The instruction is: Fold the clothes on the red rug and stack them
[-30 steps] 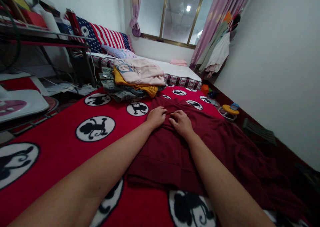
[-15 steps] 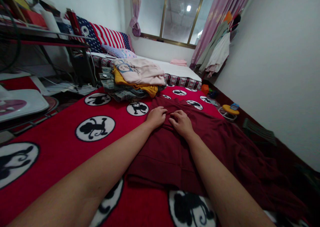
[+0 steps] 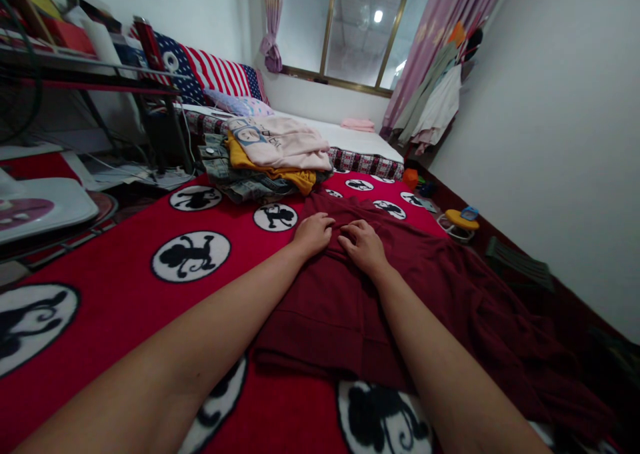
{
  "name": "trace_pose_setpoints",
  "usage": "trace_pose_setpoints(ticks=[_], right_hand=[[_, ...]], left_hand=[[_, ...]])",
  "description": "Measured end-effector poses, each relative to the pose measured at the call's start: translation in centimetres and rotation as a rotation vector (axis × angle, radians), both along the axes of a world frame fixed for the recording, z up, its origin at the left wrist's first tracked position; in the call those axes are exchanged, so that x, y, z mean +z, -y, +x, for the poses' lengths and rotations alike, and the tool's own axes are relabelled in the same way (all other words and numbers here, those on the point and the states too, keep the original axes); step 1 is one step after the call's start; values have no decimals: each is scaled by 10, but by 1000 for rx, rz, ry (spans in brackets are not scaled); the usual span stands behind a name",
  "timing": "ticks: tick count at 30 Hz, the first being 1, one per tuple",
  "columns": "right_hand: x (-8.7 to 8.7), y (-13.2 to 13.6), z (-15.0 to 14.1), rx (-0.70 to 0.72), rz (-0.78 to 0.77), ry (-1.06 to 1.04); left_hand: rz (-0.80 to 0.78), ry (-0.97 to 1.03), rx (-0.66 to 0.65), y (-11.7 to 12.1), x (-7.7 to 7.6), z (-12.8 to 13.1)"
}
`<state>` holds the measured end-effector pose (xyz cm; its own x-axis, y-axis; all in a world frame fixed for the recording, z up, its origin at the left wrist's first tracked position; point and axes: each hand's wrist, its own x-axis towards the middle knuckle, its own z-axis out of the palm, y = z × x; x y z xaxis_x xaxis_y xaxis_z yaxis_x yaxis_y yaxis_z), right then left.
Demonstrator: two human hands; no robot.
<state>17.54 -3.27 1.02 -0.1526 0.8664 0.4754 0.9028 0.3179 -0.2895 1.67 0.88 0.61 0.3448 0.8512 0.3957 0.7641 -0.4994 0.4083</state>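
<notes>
A maroon sweatshirt (image 3: 330,301) is spread over the red blanket, its wide hem band towards me and its loose folds trailing off to the right. Near its upper part, my left hand (image 3: 314,233) is closed, with bent fingers gripping the cloth. Just to the right, my right hand (image 3: 364,244) also has its fingers curled into the fabric, the thumb pointing towards the left hand. A small gap separates the two hands, and the cloth creases between them. The fingertips are partly hidden.
A pile of folded clothes (image 3: 280,151), pale pink on top, lies beyond my left hand on the red blanket (image 3: 120,307) with monkey prints. A cluttered desk (image 3: 100,74) stands at the left. Farther right are a yellow-topped stool (image 3: 461,220) and a dark green stool (image 3: 520,262).
</notes>
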Motion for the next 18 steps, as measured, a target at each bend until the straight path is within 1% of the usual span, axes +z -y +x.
trace_pose_setpoints(ticks=[11, 18], right_hand=[[-1, -1, 1, 7, -5, -8], [-1, -1, 1, 8, 9, -8]], left_hand=[[18, -4, -7, -1, -1, 0], [0, -10, -9, 0, 1, 0]])
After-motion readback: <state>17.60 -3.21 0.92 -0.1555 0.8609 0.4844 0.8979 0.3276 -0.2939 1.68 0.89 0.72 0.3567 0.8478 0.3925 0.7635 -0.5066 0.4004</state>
